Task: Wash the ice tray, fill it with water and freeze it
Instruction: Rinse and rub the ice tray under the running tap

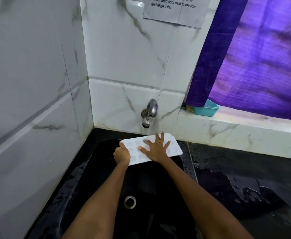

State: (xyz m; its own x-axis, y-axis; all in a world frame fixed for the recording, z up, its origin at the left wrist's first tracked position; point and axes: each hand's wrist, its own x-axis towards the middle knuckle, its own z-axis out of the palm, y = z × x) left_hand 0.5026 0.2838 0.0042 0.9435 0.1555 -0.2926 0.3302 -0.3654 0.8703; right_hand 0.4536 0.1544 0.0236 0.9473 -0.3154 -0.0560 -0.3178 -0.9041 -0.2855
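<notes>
A white ice tray is held level over the black sink, right under the metal tap. Water runs from the tap onto the tray's far edge. My left hand grips the tray's left end, fingers curled round its edge. My right hand lies flat on top of the tray with its fingers spread and straight, pressing on the moulded cells.
The sink's drain lies below my forearms. A wet black counter stretches to the right. A teal tub sits on the tiled ledge under a purple curtain. Tiled walls close in at left and behind.
</notes>
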